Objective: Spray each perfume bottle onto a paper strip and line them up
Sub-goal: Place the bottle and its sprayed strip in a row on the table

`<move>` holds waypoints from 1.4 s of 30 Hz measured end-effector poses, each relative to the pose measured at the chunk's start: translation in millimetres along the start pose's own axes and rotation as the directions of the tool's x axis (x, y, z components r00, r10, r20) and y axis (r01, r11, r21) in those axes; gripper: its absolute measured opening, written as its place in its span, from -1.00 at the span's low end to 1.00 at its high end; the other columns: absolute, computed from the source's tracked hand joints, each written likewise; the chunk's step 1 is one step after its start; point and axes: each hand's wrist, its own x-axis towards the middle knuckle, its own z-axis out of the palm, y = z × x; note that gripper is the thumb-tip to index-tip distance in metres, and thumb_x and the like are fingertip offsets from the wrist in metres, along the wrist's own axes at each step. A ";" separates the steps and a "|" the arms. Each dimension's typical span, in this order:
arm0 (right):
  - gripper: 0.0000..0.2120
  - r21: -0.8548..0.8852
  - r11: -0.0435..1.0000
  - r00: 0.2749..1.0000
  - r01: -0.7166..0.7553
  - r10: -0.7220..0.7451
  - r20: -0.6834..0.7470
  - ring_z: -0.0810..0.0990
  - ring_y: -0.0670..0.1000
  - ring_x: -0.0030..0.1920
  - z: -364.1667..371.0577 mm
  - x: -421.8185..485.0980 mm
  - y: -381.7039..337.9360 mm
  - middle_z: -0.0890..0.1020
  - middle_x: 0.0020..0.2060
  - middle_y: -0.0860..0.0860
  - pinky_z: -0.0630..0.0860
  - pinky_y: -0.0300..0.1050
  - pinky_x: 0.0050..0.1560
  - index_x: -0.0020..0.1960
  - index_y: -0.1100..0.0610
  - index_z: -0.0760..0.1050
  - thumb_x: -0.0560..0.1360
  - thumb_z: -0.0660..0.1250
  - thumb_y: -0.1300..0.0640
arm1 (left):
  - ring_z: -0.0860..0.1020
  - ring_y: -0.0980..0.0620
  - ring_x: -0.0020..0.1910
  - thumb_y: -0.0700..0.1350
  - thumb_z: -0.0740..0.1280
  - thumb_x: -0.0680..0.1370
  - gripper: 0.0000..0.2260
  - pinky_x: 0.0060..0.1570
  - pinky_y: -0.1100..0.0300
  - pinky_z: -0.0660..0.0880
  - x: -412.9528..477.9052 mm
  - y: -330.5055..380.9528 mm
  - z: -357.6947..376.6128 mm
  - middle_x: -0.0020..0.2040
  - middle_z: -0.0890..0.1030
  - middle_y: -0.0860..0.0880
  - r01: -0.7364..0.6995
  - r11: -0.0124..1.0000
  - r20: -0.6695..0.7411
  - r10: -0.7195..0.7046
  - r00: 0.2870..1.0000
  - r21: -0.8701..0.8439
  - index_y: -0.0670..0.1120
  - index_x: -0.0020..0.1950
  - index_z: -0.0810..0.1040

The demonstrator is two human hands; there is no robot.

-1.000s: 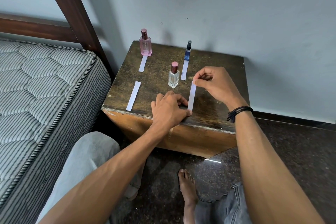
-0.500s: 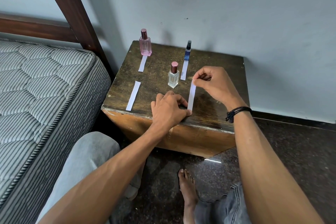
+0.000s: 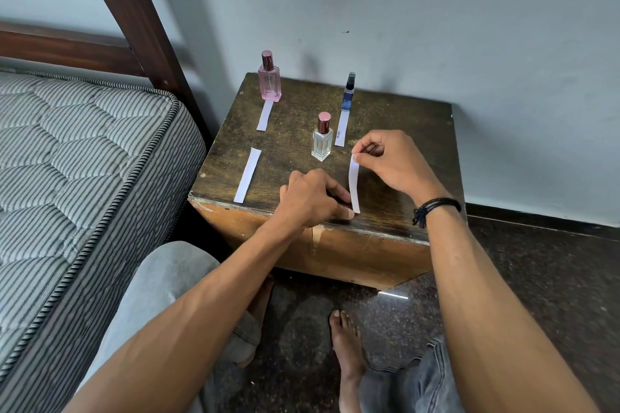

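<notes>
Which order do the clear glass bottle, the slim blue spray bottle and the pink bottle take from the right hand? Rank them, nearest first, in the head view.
From the right hand, which pinches a white paper strip:
1. Clear glass bottle with a rose cap, just left of its fingertips.
2. Slim blue spray bottle, farther back, toward the wall.
3. Pink bottle, at the wooden table's far left corner.

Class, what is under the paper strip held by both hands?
The dark top of the wooden table lies under the paper strip. The right hand pinches its far end; the left hand holds the near end, hiding whether it touches the wood.
</notes>
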 end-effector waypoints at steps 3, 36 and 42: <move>-0.96 -0.009 1.000 1.000 -0.006 0.006 0.008 0.63 -0.19 -0.08 0.2 -0.4 0.4 0.68 -0.13 -0.16 0.47 -0.33 -0.08 -0.06 0.01 0.68 0.53 0.48 0.14 | 0.31 -0.04 0.31 0.11 0.62 0.28 -0.78 0.12 0.08 0.20 0.2 0.0 0.8 0.17 0.55 0.06 0.023 1.000 0.017 -0.023 1.000 0.008 0.34 -0.31 0.61; -0.95 0.152 0.944 0.945 -0.294 0.264 0.192 0.76 -0.02 -0.22 -11.7 -4.5 0.9 0.75 -0.23 0.08 0.66 -0.12 -0.04 -0.06 0.21 0.68 0.52 0.47 0.33 | 0.50 0.02 0.06 -0.07 0.65 0.28 -0.70 0.09 0.10 0.49 3.2 -9.5 -19.6 -0.11 0.58 0.12 -0.186 0.982 0.141 0.179 0.974 0.041 0.11 -0.13 0.61; -0.93 0.365 0.854 0.928 -0.370 0.324 0.183 0.75 -0.01 -0.20 -17.3 -5.5 -1.0 0.76 -0.18 0.12 0.67 -0.14 -0.04 -0.05 0.21 0.67 0.51 0.48 0.35 | 0.54 0.10 -0.20 -0.22 0.63 0.33 -0.73 -0.11 0.21 0.50 5.2 -14.4 -35.0 -0.16 0.63 0.01 -0.102 0.983 0.172 0.129 0.977 -0.156 -0.05 -0.08 0.63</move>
